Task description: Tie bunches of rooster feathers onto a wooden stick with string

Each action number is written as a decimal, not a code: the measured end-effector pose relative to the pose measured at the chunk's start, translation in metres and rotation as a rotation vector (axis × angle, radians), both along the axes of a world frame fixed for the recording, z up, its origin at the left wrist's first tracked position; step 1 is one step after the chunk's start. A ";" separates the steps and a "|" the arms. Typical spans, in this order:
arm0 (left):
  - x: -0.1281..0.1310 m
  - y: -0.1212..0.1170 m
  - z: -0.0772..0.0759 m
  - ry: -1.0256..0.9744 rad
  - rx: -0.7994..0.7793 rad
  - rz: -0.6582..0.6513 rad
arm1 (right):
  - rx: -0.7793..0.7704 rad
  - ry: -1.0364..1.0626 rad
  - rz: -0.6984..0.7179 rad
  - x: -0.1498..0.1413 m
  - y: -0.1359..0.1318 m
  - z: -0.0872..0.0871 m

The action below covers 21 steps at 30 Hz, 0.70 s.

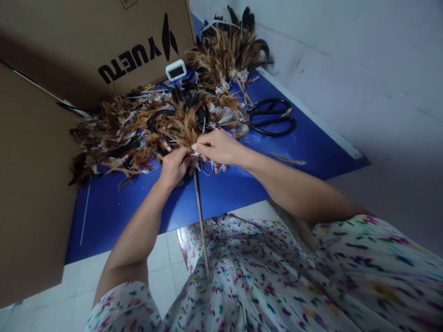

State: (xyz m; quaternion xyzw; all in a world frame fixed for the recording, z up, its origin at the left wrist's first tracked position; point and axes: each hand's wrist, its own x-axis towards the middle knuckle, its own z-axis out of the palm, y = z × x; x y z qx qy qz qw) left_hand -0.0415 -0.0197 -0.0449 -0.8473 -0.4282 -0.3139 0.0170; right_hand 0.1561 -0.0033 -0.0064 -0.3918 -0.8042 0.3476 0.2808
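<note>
A bunch of brown and black feathers (185, 127) is gathered around the upper end of a thin wooden stick (200, 203), like a feather duster. The stick's lower end reaches down to my floral clothing. My left hand (174, 168) is closed at the base of the bunch, thumb and fingers pinched together. Close against it, my right hand (221, 146) pinches a thin white string at the same spot; a loop of string (207, 171) hangs just below. My fingers hide the exact point where string and feathers meet.
Loose feathers (114, 127) cover the blue table (114, 207) to the left. Black-handled scissors (273, 122) lie to the right. Behind stand a tied feather bundle (228, 55), a small white digital device (176, 70) and a cardboard box (138, 27). A wall (346, 69) borders the right.
</note>
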 end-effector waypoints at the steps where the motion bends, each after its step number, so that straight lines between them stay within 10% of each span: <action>1: 0.000 0.000 0.001 -0.019 -0.018 0.008 | 0.022 0.006 -0.012 0.000 0.001 -0.001; 14: 0.000 -0.001 -0.001 -0.144 -0.123 0.031 | 0.237 -0.242 -0.047 -0.005 -0.001 -0.009; 21: 0.003 -0.003 -0.006 -0.515 -0.436 0.072 | 0.114 -0.092 -0.043 -0.006 0.003 -0.016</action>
